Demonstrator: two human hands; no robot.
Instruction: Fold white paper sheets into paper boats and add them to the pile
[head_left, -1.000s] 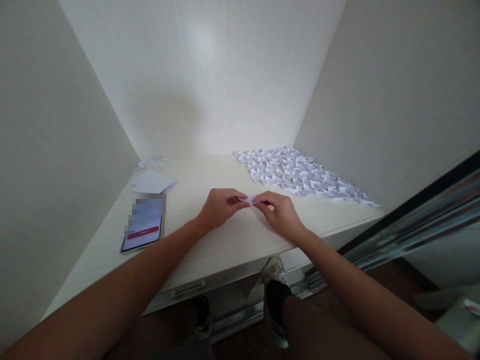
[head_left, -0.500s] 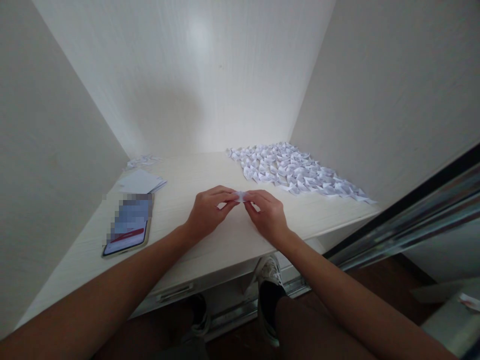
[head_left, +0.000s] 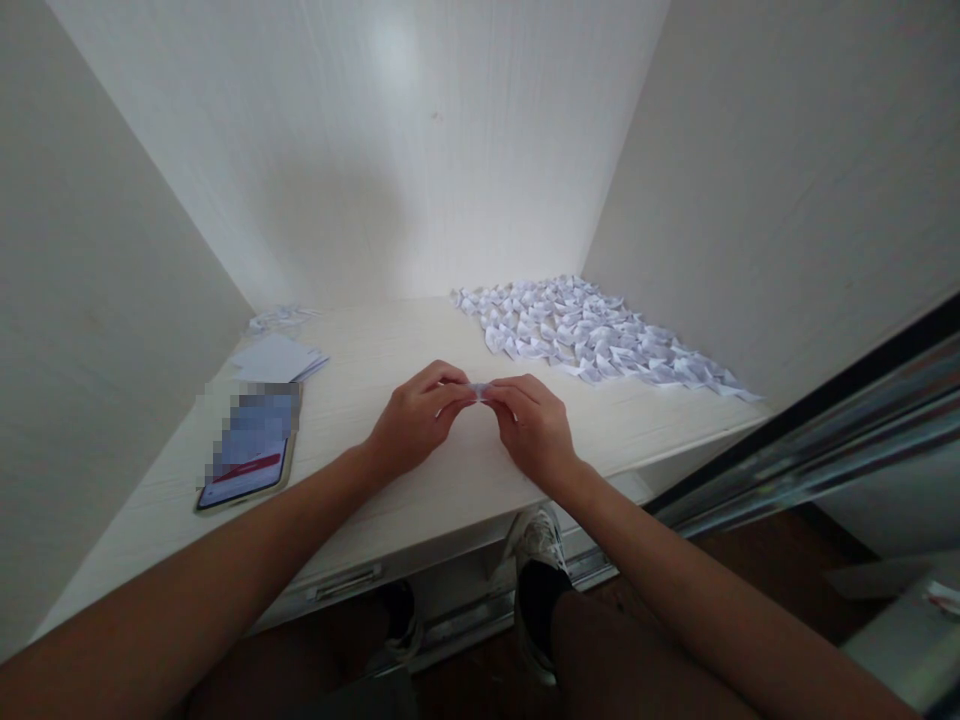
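Observation:
A small piece of folded white paper point(head_left: 480, 391) is pinched between both hands above the middle of the shelf. My left hand point(head_left: 418, 415) grips its left end between thumb and fingers. On the other end, the fingertips of my right hand point(head_left: 532, 420) are closed in the same way. Most of the paper is hidden by the fingers, so its exact shape cannot be made out. Behind and to the right of my hands, many small folded paper boats point(head_left: 585, 330) lie packed close together on the white shelf point(head_left: 375, 345).
At the left lies a phone point(head_left: 251, 470) with a lit screen. Beyond it are a stack of white paper sheets point(head_left: 277, 357) and a few paper scraps point(head_left: 281, 318). White panels enclose the shelf at the back and sides. A dark-edged metal rail point(head_left: 810, 450) runs at the right.
The fingers of both hands have drawn in closer around the folded paper, covering more of it. The view has shifted slightly.

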